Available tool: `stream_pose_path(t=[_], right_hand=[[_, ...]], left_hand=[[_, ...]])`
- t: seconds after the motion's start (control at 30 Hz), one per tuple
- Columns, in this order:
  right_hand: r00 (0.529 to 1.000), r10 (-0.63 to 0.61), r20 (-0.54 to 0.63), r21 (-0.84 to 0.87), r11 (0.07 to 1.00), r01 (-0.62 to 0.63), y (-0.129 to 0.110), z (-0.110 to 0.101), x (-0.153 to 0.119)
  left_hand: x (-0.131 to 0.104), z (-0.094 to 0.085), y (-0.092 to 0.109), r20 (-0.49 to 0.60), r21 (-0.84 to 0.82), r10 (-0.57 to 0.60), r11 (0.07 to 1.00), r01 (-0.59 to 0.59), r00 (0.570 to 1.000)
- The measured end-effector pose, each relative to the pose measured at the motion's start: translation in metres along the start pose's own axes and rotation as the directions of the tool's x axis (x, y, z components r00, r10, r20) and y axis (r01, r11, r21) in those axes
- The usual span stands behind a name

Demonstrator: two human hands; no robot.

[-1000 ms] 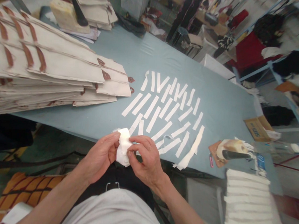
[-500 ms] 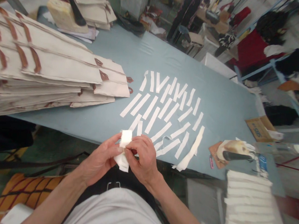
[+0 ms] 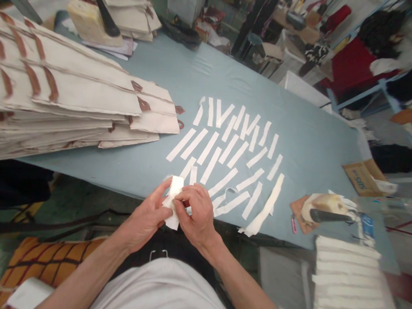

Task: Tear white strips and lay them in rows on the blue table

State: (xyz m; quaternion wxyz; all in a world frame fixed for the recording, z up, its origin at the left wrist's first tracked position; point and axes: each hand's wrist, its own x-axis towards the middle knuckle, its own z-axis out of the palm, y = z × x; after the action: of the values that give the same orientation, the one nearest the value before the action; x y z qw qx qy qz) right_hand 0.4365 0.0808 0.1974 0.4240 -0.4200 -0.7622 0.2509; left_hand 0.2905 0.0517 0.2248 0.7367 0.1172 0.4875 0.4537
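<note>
A white fabric strip [image 3: 177,186] is held between both hands at the near edge of the table. My left hand [image 3: 149,216] closes round its left side, thumb on top. From the right, my right hand [image 3: 197,210] pinches the middle of the strip with thumb and fingertips; the strip's lower end hangs below the fingers. Just beyond the hands, several white strips [image 3: 210,165] lie spread in loose rows on the blue-green table [image 3: 229,76]. A longer cream strip [image 3: 266,210] rests to their right, by the table edge.
Stacked cream fabric panels with brown straps [image 3: 87,85] cover the left. A clothes iron [image 3: 329,211] sits at the right beside a pink cutter [image 3: 294,223]; another iron [image 3: 95,22] stands far left. A cardboard box [image 3: 363,177] and folded white cloth [image 3: 347,282] are at right.
The strip between my hands has been straightened, with more of its upper end showing above the fingers. My left thumb has shifted down along it. The strips on the table lie as before.
</note>
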Motion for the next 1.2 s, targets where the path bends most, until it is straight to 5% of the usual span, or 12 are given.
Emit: stream_pose_path(t=[0.07, 0.17, 0.23, 0.63, 0.9, 1.03, 1.2], right_hand=[[0.985, 0.17, -0.009, 0.088, 0.982, -0.169, -0.001, 0.001, -0.002], [0.89, 0.456, 0.005, 0.236, 0.865, -0.444, 0.001, 0.0, -0.002], [0.848, 0.529, 0.016, 0.295, 0.808, -0.51, 0.003, -0.002, 0.0], [0.905, 0.422, 0.056, 0.098, 0.9, -0.425, 0.012, -0.002, 0.012], [0.819, 0.57, -0.069, 0.354, 0.781, -0.514, 0.046, -0.007, 0.041], [0.836, 0.536, -0.118, 0.345, 0.812, -0.472, 0.054, -0.018, 0.054], [0.781, 0.536, -0.322, 0.327, 0.837, -0.439, 0.083, -0.045, 0.08]], left_hand=[[0.001, -0.002, -0.004, -0.014, 0.06, -0.009, 0.998, 0.01, 1.0], [0.003, -0.007, -0.012, 0.059, 0.116, -0.028, 0.993, 0.021, 0.998], [0.004, -0.009, -0.016, 0.1, 0.127, -0.041, 0.992, 0.028, 0.994], [0.006, -0.002, -0.033, 0.089, 0.207, -0.09, 0.976, 0.07, 0.992], [-0.005, -0.014, -0.051, 0.025, 0.36, -0.127, 0.926, 0.11, 0.992], [-0.013, -0.013, -0.049, 0.047, 0.436, -0.061, 0.899, 0.034, 0.997], [-0.027, -0.016, -0.056, 0.064, 0.53, -0.026, 0.848, -0.012, 0.998]])
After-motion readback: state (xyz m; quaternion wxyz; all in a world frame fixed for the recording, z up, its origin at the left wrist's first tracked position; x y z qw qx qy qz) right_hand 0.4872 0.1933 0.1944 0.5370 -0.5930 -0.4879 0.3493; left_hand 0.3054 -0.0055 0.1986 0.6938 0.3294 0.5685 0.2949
